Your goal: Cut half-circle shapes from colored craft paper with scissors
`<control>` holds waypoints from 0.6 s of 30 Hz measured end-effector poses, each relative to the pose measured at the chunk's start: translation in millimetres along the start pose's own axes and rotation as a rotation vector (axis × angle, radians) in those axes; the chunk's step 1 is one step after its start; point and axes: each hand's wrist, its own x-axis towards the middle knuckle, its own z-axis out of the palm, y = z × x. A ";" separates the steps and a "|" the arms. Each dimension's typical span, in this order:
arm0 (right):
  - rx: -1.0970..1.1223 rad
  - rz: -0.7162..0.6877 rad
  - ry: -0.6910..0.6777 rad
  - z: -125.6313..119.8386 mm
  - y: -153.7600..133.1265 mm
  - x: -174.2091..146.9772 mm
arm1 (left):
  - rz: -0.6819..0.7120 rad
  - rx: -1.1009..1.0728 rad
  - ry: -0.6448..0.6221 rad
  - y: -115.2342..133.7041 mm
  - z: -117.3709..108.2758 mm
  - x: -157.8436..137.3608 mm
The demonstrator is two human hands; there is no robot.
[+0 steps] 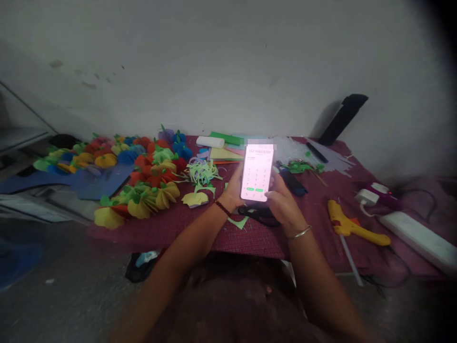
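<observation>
A lit smartphone (256,174) is held upright above the table, its bright screen showing a number pad with two green buttons. My left hand (233,188) grips its left side, with most fingers hidden behind it. On the other side my right hand (283,197) wraps the phone's right edge, the thumb at the lower right corner of the screen. Beneath the hands lie a dark pair of scissors (262,215) and a scrap of light green paper (238,222). Curled paper strips (203,171) are heaped left of my left hand.
Many coloured folded-paper pumpkins (150,162) crowd the left of the red cloth-covered table (178,238). A yellow glue gun (353,226) with a glue stick lies right, near a white power strip (417,238) and cables. Paper sheets (223,154) and rolls are stacked behind; a wall stands beyond.
</observation>
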 end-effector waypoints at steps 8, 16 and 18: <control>-0.061 -0.036 0.062 -5.9 12.4 4.6 | 0.032 0.004 0.005 -1.7 0.6 3.3; -0.012 -0.016 0.141 -2.9 10.7 3.5 | 0.038 0.011 0.024 -2.5 0.2 2.1; -0.004 -0.019 0.224 -5.4 7.8 2.0 | 0.045 -0.002 0.043 -2.6 -0.3 3.4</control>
